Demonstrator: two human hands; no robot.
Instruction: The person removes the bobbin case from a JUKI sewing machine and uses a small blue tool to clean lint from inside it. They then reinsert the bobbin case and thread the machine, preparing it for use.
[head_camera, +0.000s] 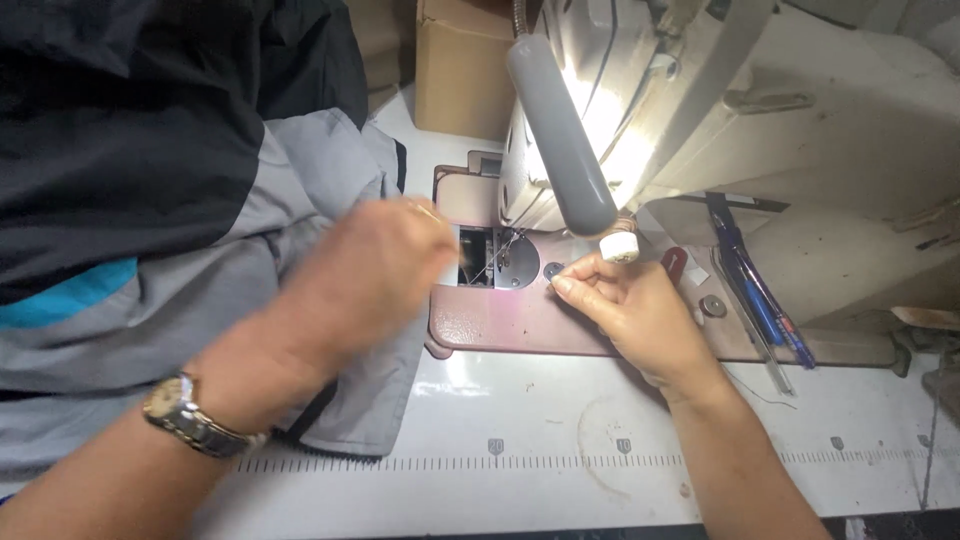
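nearest to us, in front of the sewing machine (720, 110), runs the printed ruler strip (560, 461) on the white table (540, 400). our left hand (365, 275), blurred, with a wristwatch (185, 415) on that arm, sits on the grey and black garment (180, 200) just left of the machine's bed plate (520, 320); its fingers look curled together near the needle area (500, 255), but we cannot tell whether they pinch anything. our right hand (635, 305) rests on the bed plate right of the needle, thumb and forefinger closed together at a small round knob (553, 270), perhaps on a thread too fine to see. by our judgement nothing is being stitched yet: the garment lies beside the needle, not under it, so this looks like setting up. behind the needle, the lamp (560, 130) shines; beyond the machine stands a cardboard box (465, 65).
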